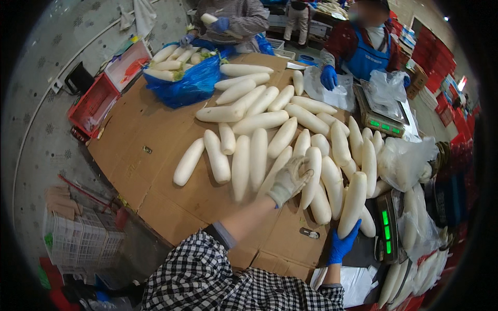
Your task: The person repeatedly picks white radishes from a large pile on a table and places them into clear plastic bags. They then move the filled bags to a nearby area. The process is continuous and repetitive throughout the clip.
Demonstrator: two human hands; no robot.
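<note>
Many peeled-looking white radishes [240, 167] lie spread over the cardboard-covered table [155, 163]. My left hand [290, 180], in a whitish work glove, is over the middle of the pile, its fingers curved beside an upright-lying radish [312, 175]; whether it grips that radish is not clear. My right hand [343, 241], in a blue glove, holds the lower end of a thick radish [353, 202] at the pile's near right side. Beside it stands a scale with a lit green display [386, 232]. Flat clear plastic bags [350, 285] lie near my right forearm.
Across the table, one person [237, 23] holds a radish by a blue bag of radishes [186, 85]; another [365, 46] rests a blue-gloved hand on plastic near a second scale [383, 124]. Bagged radishes [414, 221] lie far right. A knife [296, 66] lies at the far edge.
</note>
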